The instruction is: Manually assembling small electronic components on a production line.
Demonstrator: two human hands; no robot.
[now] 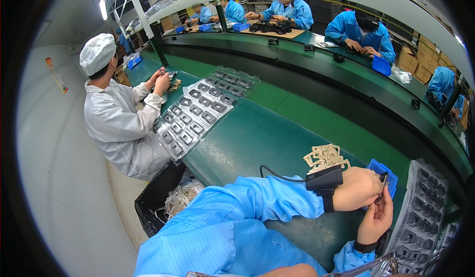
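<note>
My left hand [355, 187] reaches in from the left, back of the hand up, fingers closed on a small dark part [383, 179]. Against it, from below, my right hand [375, 222] pinches the same part between thumb and fingertips. The fingers cover much of the part, so its exact kind is unclear. Just behind my hands is a blue plastic bin [391, 174], partly hidden by them. A loose pile of cream-coloured flat strips [326, 158] lies on the green table beyond my left wrist, which carries a black box-shaped device [324, 178] with a cable.
Clear trays of dark frame-shaped parts [418, 210] lie at my right; similar trays [198, 109] cover the table further left. A co-worker in white [118, 108] sits there. A black-lined waste bin [161, 202] stands beside the table. Across it, several people in blue work along a conveyor [297, 79].
</note>
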